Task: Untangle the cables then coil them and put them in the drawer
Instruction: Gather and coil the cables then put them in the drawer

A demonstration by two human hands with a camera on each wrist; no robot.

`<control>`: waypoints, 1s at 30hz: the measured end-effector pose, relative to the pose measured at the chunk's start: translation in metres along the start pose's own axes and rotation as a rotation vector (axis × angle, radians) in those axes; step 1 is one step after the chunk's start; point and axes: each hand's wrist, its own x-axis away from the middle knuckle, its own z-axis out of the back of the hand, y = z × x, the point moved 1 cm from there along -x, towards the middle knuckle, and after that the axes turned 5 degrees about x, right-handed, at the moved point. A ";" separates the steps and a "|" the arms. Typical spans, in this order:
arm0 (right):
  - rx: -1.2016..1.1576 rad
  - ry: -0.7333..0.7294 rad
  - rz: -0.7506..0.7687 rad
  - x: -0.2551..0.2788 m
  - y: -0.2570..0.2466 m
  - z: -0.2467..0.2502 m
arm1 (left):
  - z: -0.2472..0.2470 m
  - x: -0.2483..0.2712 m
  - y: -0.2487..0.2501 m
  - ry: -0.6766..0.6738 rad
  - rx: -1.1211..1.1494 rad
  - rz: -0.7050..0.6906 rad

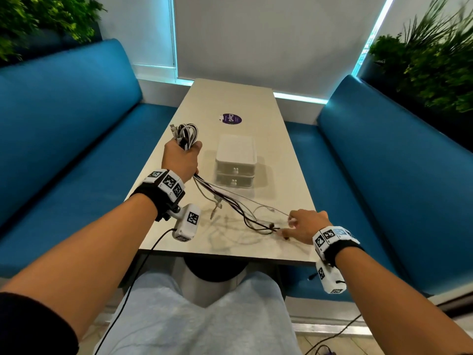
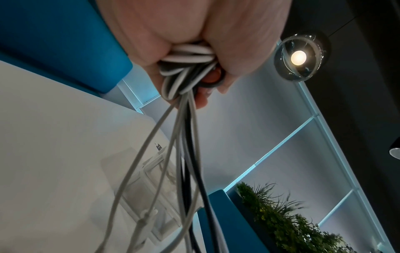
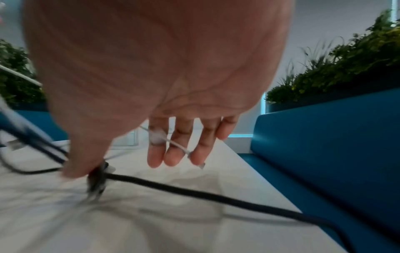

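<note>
gathering loose cable ends near the table's (image 1: 231, 98) near right corner.
left hand (image 1: 181, 160) grips the bundle (image 1: 186, 133); right hand (image 1: 305, 225), fingers spread, should pinch one plug (image 3: 97, 178) and draw slowly.

Both bare forearms reach forward from the near edge of the scene, each wrist wrapped in a black band carrying white blocks with black-and-white square markers. The left hand (image 1: 181, 160) is raised, farther away and to the left, back of the hand facing the viewer, fingers (image 2: 233, 51) curled into a tight fist around a bunch of grey, white and black cables (image 1: 186, 134). The right hand (image 1: 305, 225) is low and nearer on the right, palm down, fingers (image 3: 173, 154) spread and nearly straight, with a thin white cable lying across them.
</note>
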 end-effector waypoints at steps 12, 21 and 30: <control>-0.087 0.146 -0.011 0.001 -0.021 0.018 | -0.017 0.013 -0.002 -0.098 -0.052 -0.103; -0.370 0.163 0.123 0.005 -0.040 0.035 | -0.003 0.009 -0.007 -0.032 -0.130 -0.093; -0.588 0.201 0.179 0.012 -0.044 0.037 | 0.021 0.007 -0.029 0.075 -0.303 -0.038</control>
